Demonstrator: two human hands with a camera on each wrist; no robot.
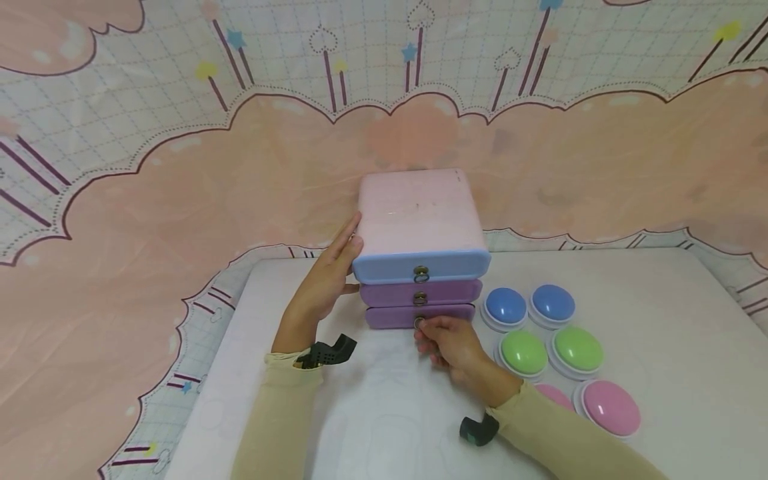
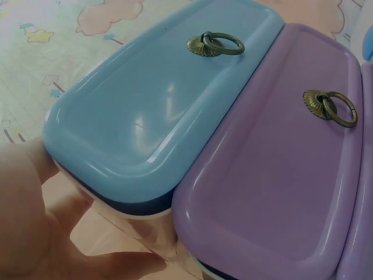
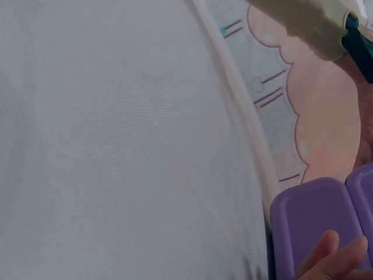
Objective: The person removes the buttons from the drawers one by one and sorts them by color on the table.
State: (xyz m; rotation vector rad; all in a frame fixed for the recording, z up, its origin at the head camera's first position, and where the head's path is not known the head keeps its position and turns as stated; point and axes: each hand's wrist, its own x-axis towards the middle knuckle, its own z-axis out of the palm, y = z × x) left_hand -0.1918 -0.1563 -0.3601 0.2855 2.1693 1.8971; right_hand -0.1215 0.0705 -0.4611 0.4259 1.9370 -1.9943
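A small chest of drawers (image 1: 420,210) with a pink top stands at the back of the table. Its top drawer (image 1: 384,268) is light blue; the middle drawer (image 1: 384,295) and bottom drawer (image 1: 387,317) are purple, each with a bronze ring pull. My left hand (image 1: 321,283) rests against the chest's left side, fingers spread, and the left wrist view shows its fingers (image 2: 125,265) beside the drawer fronts. With thumb and forefinger, my right hand (image 1: 453,347) pinches the bottom drawer's ring pull (image 1: 419,323). Only its fingertips (image 3: 349,251) enter the right wrist view, before a purple front.
Right of the chest stand round push lights or buttons on white bases, in pairs: blue (image 1: 553,303), green (image 1: 579,348) and pink (image 1: 612,407). My right forearm partly covers one pink one. A patterned cloth (image 1: 288,180) hangs behind the white table (image 1: 372,413).
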